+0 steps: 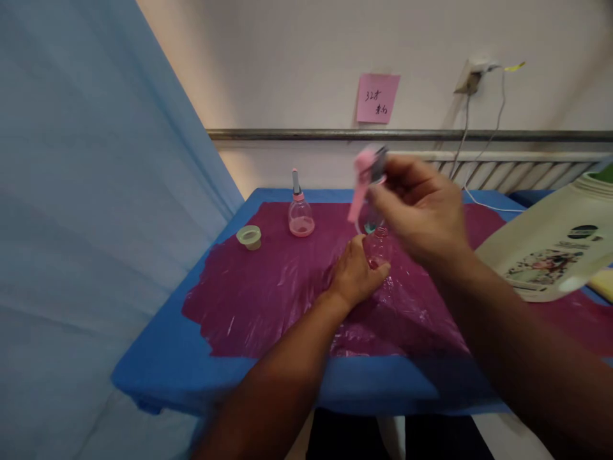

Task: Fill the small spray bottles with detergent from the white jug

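My left hand (357, 271) is wrapped around a small clear bottle (378, 249) with an uncovered threaded neck, standing on the purple plastic sheet. Above that neck, my right hand (424, 207) pinches a pink-and-grey bottle top (366, 169), blurred by motion. Just behind the bottle, partly hidden by my hands, is another clear vessel with teal liquid (371, 225). Farther left stands a round clear bottle (301, 220) with pink liquid, a pink collar and an upright grey top. A pale green cup-like lid (249, 236) lies left of it.
A large cream jug (550, 255) with a green cap stands at the right. The purple sheet (268, 300) covers part of a blue table (158, 358). Blue curtain (96, 191) hangs at the left. Along the wall run a metal rail (297, 135) and a white cable (488, 206).
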`<state>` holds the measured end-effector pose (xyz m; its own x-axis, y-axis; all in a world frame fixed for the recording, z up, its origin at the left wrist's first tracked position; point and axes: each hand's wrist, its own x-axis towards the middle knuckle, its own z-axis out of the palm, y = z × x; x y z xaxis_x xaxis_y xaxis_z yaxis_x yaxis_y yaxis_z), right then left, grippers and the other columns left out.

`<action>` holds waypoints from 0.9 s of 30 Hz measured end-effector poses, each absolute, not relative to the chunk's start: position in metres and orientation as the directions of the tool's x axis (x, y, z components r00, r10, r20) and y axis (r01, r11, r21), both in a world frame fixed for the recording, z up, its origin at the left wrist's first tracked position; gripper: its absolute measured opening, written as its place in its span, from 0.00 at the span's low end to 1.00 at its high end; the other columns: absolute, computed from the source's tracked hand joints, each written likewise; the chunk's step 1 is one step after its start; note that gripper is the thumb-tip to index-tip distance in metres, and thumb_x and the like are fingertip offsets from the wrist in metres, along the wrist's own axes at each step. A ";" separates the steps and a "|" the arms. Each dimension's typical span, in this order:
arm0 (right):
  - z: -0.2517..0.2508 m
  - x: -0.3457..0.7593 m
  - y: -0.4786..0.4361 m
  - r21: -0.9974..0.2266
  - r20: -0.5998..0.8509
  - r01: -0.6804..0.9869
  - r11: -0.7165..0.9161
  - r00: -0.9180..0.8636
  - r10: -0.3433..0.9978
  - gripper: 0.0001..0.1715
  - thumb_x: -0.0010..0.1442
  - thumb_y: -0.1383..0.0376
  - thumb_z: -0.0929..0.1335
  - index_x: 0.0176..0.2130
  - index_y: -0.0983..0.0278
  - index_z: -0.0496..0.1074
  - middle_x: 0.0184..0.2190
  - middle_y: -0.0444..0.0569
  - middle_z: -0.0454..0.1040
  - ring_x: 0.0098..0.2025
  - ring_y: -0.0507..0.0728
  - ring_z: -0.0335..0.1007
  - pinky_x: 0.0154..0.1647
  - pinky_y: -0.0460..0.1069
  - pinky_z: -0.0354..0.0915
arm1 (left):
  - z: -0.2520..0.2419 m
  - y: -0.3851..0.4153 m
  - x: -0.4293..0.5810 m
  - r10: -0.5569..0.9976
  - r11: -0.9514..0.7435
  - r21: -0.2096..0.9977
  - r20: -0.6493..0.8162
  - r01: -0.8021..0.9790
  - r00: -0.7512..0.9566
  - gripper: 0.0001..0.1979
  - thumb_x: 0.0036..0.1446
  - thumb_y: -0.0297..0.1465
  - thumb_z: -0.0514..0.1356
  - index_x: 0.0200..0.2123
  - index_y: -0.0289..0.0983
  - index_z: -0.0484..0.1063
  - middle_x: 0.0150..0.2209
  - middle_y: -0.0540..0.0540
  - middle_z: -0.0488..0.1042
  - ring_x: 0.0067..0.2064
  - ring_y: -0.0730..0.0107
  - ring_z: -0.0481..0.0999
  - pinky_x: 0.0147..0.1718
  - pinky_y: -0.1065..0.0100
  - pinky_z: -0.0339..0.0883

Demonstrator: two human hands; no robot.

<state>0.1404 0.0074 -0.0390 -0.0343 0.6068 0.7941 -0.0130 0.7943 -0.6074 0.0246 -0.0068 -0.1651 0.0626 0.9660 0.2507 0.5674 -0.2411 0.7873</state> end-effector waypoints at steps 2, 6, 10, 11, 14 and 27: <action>-0.029 0.164 0.011 -0.653 0.751 -0.049 0.756 0.093 0.654 0.13 0.69 0.64 0.80 0.53 0.56 0.85 0.44 0.45 0.84 0.39 0.55 0.78 0.45 0.53 0.78 | -0.165 -0.008 0.027 0.975 -0.205 0.787 0.215 0.582 0.053 0.35 0.62 0.38 0.73 0.70 0.43 0.68 0.63 0.36 0.81 0.62 0.44 0.83 0.65 0.46 0.76; -0.024 0.189 0.018 -0.681 0.701 -0.069 0.729 0.226 0.676 0.13 0.64 0.64 0.83 0.49 0.59 0.87 0.37 0.44 0.82 0.33 0.53 0.75 0.37 0.50 0.75 | -0.166 -0.008 0.027 0.982 -0.165 0.777 0.185 0.607 0.029 0.38 0.64 0.38 0.71 0.73 0.41 0.64 0.66 0.34 0.79 0.66 0.44 0.81 0.68 0.46 0.74; -0.038 0.193 0.029 -0.717 0.674 -0.052 0.695 0.200 0.711 0.16 0.62 0.59 0.84 0.49 0.56 0.86 0.41 0.43 0.84 0.37 0.55 0.78 0.42 0.52 0.79 | -0.165 -0.008 0.025 0.980 -0.189 0.773 0.184 0.606 0.071 0.41 0.64 0.41 0.72 0.75 0.40 0.62 0.70 0.33 0.76 0.70 0.43 0.78 0.71 0.45 0.72; -0.045 0.194 0.032 -0.730 0.666 -0.044 0.683 0.183 0.723 0.17 0.62 0.57 0.85 0.49 0.55 0.86 0.42 0.43 0.85 0.38 0.55 0.78 0.43 0.53 0.79 | -0.165 -0.008 0.025 0.980 -0.191 0.771 0.183 0.608 0.076 0.42 0.64 0.41 0.72 0.76 0.40 0.61 0.71 0.32 0.76 0.71 0.42 0.78 0.72 0.44 0.71; -0.071 0.195 0.040 -0.799 0.593 -0.038 0.600 0.115 0.797 0.20 0.61 0.54 0.85 0.50 0.55 0.86 0.42 0.44 0.84 0.38 0.56 0.78 0.43 0.54 0.79 | -0.161 -0.009 0.025 0.982 -0.183 0.762 0.178 0.621 0.071 0.41 0.64 0.40 0.72 0.75 0.39 0.62 0.71 0.31 0.75 0.72 0.40 0.77 0.72 0.44 0.71; -0.133 0.197 0.044 -0.929 0.348 -0.165 0.331 -0.084 0.934 0.28 0.51 0.46 0.89 0.43 0.57 0.85 0.42 0.48 0.88 0.43 0.61 0.84 0.51 0.58 0.81 | -0.161 -0.005 0.023 0.962 -0.273 0.825 0.248 0.495 0.118 0.33 0.62 0.34 0.73 0.68 0.43 0.70 0.66 0.37 0.79 0.67 0.46 0.80 0.67 0.46 0.75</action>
<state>0.1966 0.0443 -0.1331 -0.0844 0.9338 0.3478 -0.1654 0.3311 -0.9290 0.0234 -0.0055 -0.1612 0.1182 0.9616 0.2475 0.4950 -0.2732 0.8248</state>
